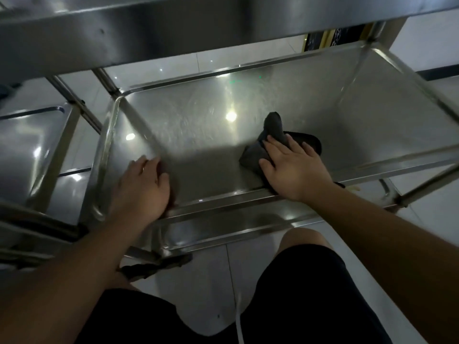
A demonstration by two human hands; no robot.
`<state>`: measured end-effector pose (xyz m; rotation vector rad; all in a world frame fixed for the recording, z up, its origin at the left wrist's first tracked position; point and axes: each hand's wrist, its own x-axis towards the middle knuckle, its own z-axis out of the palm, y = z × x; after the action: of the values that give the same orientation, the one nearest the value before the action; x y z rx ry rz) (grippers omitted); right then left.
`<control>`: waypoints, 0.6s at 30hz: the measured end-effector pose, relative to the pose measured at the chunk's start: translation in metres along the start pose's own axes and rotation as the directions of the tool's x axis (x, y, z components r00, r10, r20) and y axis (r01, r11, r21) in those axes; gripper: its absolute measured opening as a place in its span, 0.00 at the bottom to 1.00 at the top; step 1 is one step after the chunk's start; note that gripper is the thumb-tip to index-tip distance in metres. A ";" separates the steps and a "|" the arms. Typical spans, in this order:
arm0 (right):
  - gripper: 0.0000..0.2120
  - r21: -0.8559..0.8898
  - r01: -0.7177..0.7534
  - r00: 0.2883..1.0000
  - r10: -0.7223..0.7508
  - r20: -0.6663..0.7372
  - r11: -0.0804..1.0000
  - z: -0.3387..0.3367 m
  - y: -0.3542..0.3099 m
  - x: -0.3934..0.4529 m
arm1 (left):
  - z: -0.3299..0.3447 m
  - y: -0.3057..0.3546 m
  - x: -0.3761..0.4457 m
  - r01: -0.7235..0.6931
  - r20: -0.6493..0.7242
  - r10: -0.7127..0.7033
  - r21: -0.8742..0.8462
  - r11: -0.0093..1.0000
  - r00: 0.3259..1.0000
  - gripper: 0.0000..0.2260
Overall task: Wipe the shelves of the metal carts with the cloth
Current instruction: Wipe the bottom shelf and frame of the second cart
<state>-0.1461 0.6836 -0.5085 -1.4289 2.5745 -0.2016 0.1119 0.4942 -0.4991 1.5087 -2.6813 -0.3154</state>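
A stainless steel cart shelf (198, 125) fills the middle of the head view, shiny and shallow with a raised rim. A dark grey cloth (272, 135) lies crumpled on it near the front right. My right hand (293, 167) presses flat on the cloth, fingers spread, palm over the shelf's front rim. My left hand (144, 184) rests on the shelf's front left part, fingers curled inward, with nothing visible in it.
The cart's upper shelf (173, 28) hangs overhead across the top. A second metal cart (32, 145) stands at the left, close beside this one. Upright posts (74, 100) rise at the corners. White tiled floor (213, 281) and my knees in black shorts lie below.
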 end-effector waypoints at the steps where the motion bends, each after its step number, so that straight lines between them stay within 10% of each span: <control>1: 0.33 0.005 0.006 1.000 -0.006 0.015 1.000 0.001 -0.012 0.000 | 0.003 -0.006 -0.002 0.000 -0.007 0.000 0.009 1.000 1.000 0.25; 11: 0.30 0.006 0.419 0.902 -0.417 0.115 0.908 0.024 -0.128 0.025 | 0.015 -0.016 0.000 -0.025 -0.072 0.018 -0.103 0.994 0.997 0.23; 18: 0.25 0.063 -0.227 0.964 0.234 -0.128 0.972 -0.023 -0.001 0.078 | 0.017 -0.014 -0.002 -0.031 -0.070 0.023 -0.122 0.992 0.997 0.25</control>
<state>-0.1911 0.6179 -0.4940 -1.1220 2.7963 -0.3328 0.1220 0.4916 -0.5188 1.4210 -2.5752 -0.4118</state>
